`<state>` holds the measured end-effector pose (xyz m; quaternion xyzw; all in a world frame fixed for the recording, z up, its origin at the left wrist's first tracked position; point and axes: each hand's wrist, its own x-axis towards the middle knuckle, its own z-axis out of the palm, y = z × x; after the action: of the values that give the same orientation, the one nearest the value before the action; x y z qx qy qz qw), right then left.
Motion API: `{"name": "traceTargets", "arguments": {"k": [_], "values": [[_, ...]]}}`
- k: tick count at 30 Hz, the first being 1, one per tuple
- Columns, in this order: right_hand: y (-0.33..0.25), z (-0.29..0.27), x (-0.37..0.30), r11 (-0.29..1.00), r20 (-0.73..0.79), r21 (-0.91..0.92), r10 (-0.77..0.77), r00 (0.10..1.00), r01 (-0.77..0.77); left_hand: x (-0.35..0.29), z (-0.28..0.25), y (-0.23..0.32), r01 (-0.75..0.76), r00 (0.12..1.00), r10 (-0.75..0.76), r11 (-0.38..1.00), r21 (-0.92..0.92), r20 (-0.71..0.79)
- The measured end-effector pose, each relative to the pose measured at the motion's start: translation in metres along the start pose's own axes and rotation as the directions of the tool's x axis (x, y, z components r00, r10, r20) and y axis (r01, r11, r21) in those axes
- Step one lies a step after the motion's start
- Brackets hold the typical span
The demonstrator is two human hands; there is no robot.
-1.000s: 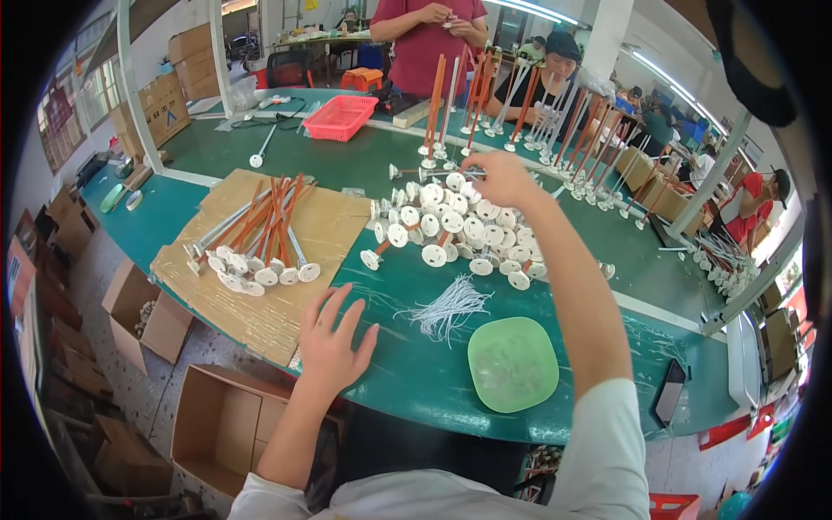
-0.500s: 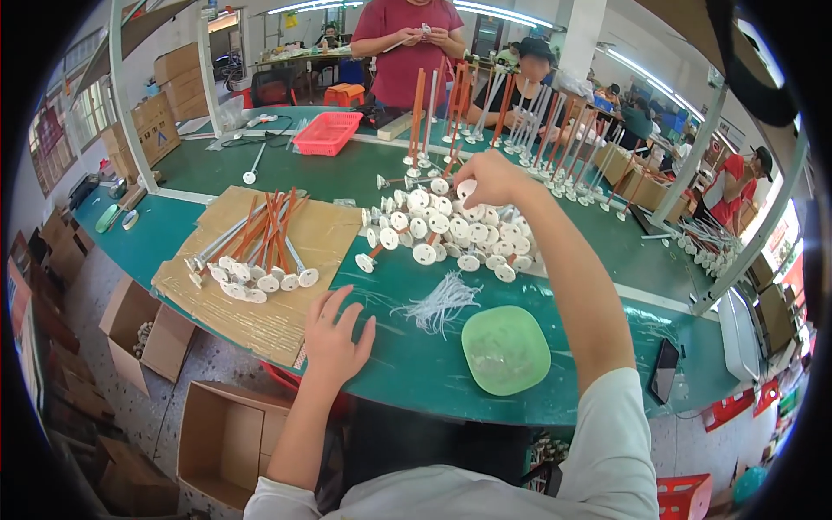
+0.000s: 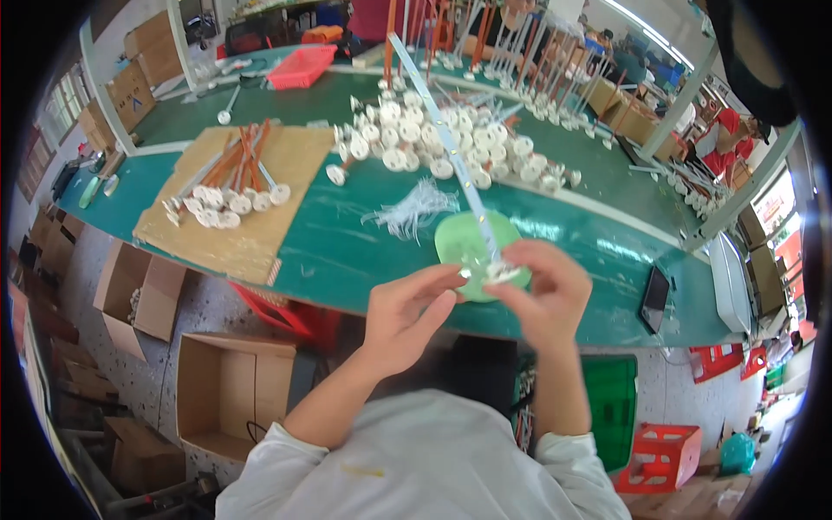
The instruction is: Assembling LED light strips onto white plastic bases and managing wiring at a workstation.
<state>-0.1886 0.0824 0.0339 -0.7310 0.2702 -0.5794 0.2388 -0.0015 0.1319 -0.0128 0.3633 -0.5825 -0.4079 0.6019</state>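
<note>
My right hand [image 3: 553, 293] pinches the white round base [image 3: 503, 272] of a long stick. From it a pale, flat LED strip [image 3: 447, 143] with small yellow spots slants up and away to the left. My left hand [image 3: 406, 319] is close beside it, thumb and forefinger curved with a gap between them; a small bright spot by the fingertips is too unclear to name. Beneath both hands is a light green bowl [image 3: 452, 236], partly covered by them, with contents I cannot make out. White thin ties [image 3: 412, 208] lie in a loose bunch beyond it.
A heap of white-based sticks [image 3: 407, 134] covers the table's middle. Several brown and grey sticks [image 3: 234, 186] lie on cardboard [image 3: 208, 243] at left. Upright rods stand farther back. A red basket [image 3: 302, 68] is at far left, a phone [image 3: 655, 299] at right.
My right hand has come back from the heap with an LED stick in its fingers. My left hand has moved right, toward the bowl and the stick's base. The view has tipped downward.
</note>
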Motion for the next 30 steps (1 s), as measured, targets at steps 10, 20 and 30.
{"name": "traceTargets", "arguments": {"k": [10, 20, 30], "values": [[-0.019, 0.013, -0.084, 0.962, -0.168, -0.001, -0.271, 0.948, 0.274, -0.027, 0.025, 0.010, 0.234, 0.910, 0.057, 0.749, -0.620, 0.411], [-0.019, 0.008, -0.096, 0.914, -0.181, -0.124, -0.403, 0.897, 0.386, -0.030, 0.022, 0.018, 0.247, 0.919, -0.026, 0.815, -0.525, 0.393], [-0.017, 0.010, -0.091, 0.941, -0.156, -0.106, -0.336, 0.929, 0.322, -0.027, 0.020, 0.015, 0.319, 0.917, -0.099, 0.765, -0.560, 0.387]]}}
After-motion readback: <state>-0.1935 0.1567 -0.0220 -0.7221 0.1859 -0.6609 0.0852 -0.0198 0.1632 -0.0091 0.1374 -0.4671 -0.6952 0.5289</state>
